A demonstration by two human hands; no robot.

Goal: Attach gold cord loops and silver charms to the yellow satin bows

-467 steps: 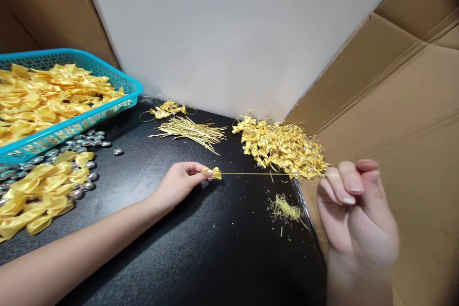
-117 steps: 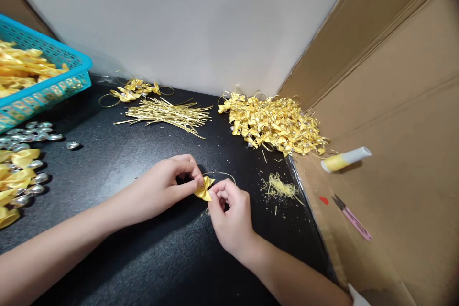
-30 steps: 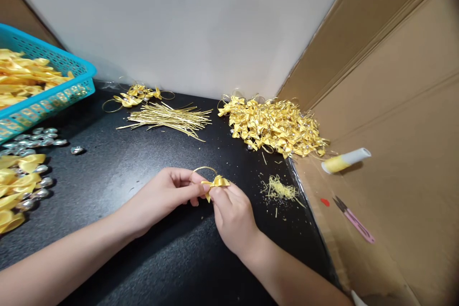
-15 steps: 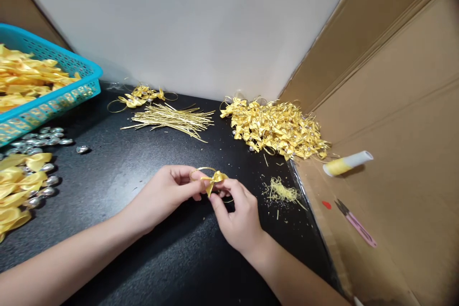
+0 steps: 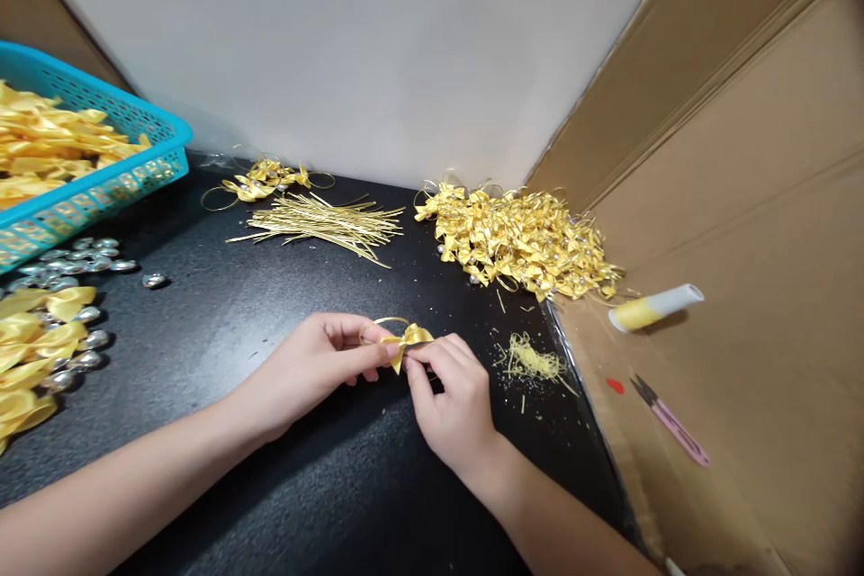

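Observation:
A yellow satin bow (image 5: 413,336) with a loop of gold cord (image 5: 388,320) is held over the black tabletop. My left hand (image 5: 337,351) pinches the bow's left side between thumb and fingers, the cord loop rising just above them. From the right, my right hand (image 5: 449,387) is closed at the bow's lower right edge, thumb and forefinger pressed together. What exactly lies between those right fingertips is too small to make out, and the back of the bow is hidden.
A blue basket (image 5: 172,130) of yellow bows stands at left, near silver bells (image 5: 87,256) and loose bows (image 5: 27,351). Gold cords (image 5: 330,225) lie behind my hands. At right are a heap of finished-looking bows (image 5: 519,238), thread scraps (image 5: 533,358), a thread spool (image 5: 654,306) and pink snips (image 5: 671,423).
My right fingers have shifted slightly right along the bow and drawn closer together. My left hand keeps its hold in nearly the same place.

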